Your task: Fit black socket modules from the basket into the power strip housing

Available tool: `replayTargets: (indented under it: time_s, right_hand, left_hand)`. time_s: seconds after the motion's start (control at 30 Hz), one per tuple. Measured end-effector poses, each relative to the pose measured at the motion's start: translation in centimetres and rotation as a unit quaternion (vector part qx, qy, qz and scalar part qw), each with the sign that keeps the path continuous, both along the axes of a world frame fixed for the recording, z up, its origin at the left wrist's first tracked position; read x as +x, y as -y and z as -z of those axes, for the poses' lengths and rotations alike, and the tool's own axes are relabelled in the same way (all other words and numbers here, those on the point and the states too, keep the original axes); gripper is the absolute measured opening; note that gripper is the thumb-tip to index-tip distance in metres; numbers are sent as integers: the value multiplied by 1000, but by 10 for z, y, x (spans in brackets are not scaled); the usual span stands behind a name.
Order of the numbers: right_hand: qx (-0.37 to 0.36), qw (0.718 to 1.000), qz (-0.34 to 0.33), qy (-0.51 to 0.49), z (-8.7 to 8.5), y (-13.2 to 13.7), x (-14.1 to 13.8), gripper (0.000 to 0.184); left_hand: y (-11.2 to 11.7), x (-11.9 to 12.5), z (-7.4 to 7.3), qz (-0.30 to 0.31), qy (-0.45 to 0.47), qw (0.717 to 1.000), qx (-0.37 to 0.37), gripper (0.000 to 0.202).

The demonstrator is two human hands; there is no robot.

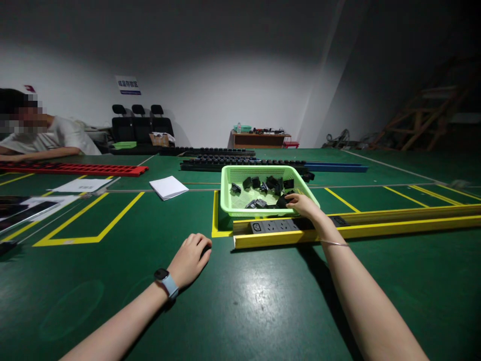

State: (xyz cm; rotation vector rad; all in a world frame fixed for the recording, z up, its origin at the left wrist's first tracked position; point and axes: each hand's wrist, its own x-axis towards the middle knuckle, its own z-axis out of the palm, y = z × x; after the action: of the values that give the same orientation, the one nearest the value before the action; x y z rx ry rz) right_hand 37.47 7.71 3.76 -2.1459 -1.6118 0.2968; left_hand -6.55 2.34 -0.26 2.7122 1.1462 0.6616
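Observation:
My right hand (pixel 303 205) reaches over the near right rim of a light green plastic basket (pixel 236 211), its fingers closed on a black socket module (pixel 283 201). Other black modules (pixel 271 183) and several grey-black ones (pixel 256 203) lie loose inside the basket. Just in front stands a yellow channel rail (pixel 270 240) with dark grey power sockets (pixel 276 226) seated in its left end; my right forearm passes over it. To the left, my left hand (pixel 191 260) rests on the green table, fingers loosely bent, thumb apart, with nothing visible in it.
A white booklet (pixel 169 188) lies left of the basket. Behind it run black rails with sockets (pixel 240 163) and a blue rail (pixel 336 167). At far left, a person (pixel 71 138) leans by a red rail (pixel 75 169). Yellow tape (pixel 67 241) marks the table.

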Motion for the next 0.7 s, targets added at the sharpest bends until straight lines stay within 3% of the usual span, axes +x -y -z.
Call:
replayTargets:
  time_s: [0.47, 0.7]
  right_hand:
    - [8, 999, 32, 8, -9, 10, -12, 17]
    - [81, 994, 79, -6, -12, 10, -20, 17]
  left_hand:
    - [0, -1, 1, 4, 10, 1000, -5, 16]
    - [0, -1, 1, 3, 10, 1000, -3, 16]
